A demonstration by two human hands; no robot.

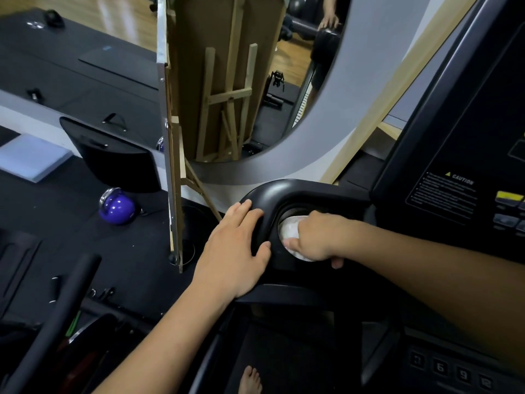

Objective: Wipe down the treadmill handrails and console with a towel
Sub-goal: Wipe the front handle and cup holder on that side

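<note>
A person's right hand (315, 237) curls around a bunched white towel (291, 231) and presses it down into the round cup holder (284, 214) at the left end of a black treadmill console (460, 155); the fingers are folded over the cloth, the thumb lying along its near edge, and only a pale crescent of the towel shows at the hand's 9 o'clock side. Just to the left, at 9 o'clock from the towel, the left hand (235, 251) lies flat with its fingers spread and relaxed over the curved outer rim of the cup-holder housing (287, 191) — touching the plastic, gripping nothing. Both forearms reach in from the lower edge, the right from 4 o'clock, the left from 7 o'clock.

At 2 o'clock from the hands the console face carries a yellow-triangle caution label (449, 191) with small print too blurred to read. At 5 o'clock, a row of number keys (451, 371) shows 6, 9 and 12. A bare foot (250, 379) stands on the dark treadmill deck at 6 o'clock.

Beyond the housing, at 12 o'clock, a wooden easel (227, 100) props up a board behind an oval mirror (284, 81) — the glass reflecting a hand on dark gym gear. On the black floor mat at 9 o'clock sits a glossy purple ball (118, 209), with a black handrail (54, 322) slanting across the lower left at 8 o'clock.
</note>
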